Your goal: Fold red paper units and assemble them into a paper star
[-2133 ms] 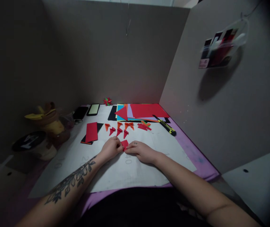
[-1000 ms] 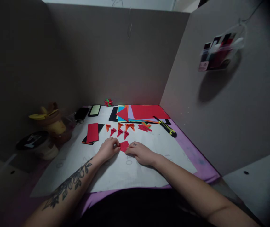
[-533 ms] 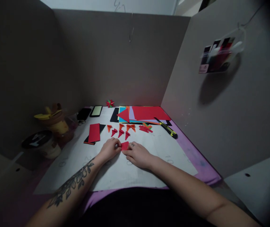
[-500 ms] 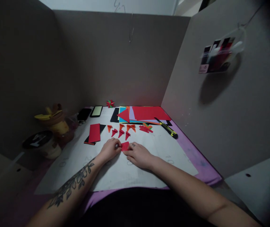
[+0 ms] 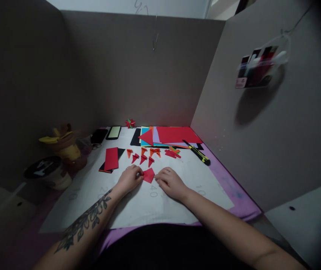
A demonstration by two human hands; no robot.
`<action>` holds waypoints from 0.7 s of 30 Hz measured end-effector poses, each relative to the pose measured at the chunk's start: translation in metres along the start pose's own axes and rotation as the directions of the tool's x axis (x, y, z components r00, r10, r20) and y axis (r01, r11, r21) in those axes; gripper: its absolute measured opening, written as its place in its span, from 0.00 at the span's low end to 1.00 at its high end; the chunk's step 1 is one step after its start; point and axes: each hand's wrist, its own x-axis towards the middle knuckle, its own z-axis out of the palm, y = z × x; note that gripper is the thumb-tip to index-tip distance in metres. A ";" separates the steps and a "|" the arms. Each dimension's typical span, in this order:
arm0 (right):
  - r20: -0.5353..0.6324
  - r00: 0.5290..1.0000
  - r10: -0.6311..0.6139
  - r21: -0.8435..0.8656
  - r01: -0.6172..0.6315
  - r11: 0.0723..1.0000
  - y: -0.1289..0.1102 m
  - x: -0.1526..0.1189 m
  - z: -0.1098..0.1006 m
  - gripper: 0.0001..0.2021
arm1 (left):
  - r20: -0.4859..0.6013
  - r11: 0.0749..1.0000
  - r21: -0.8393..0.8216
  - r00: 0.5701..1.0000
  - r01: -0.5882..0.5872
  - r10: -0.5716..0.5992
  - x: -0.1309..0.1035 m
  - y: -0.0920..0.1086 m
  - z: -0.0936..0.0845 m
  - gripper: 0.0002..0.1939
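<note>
A small red paper piece (image 5: 149,175) with folded corners lies on the white sheet between my hands. My left hand (image 5: 130,177) has its fingers closed on the paper's left edge. At the right corner of the paper, my right hand (image 5: 171,183) rests with its fingertips pressed together; whether they grip the corner is too small to tell. Just beyond are several small folded cones, red ones (image 5: 143,159) in front and orange ones (image 5: 129,153) behind.
Red rectangles (image 5: 111,159) lie at left, phones (image 5: 113,132) behind them. Colored sheets (image 5: 177,135), paper strips (image 5: 172,153) and a yellow-black cutter (image 5: 198,153) are at the back right. A lidded tub (image 5: 48,172) stands left; grey panels surround the table.
My right hand has moved slightly right, off the top of the red paper, so more of the paper shows. My left hand remains at its left edge.
</note>
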 end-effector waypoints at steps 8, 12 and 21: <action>0.091 0.996 -0.011 0.122 0.000 0.993 -0.004 0.010 0.012 0.15 | 0.009 0.999 0.046 1.000 -0.021 0.020 -0.004 0.004 -0.005 0.07; -0.031 0.994 0.101 0.229 -0.092 0.969 -0.004 0.014 0.012 0.12 | 0.016 0.994 0.094 0.999 -0.053 0.052 -0.008 0.009 -0.009 0.09; -0.056 0.985 0.161 0.240 -0.144 0.960 -0.001 0.015 0.012 0.11 | 0.086 0.976 0.180 0.990 -0.123 0.108 -0.009 0.016 -0.018 0.10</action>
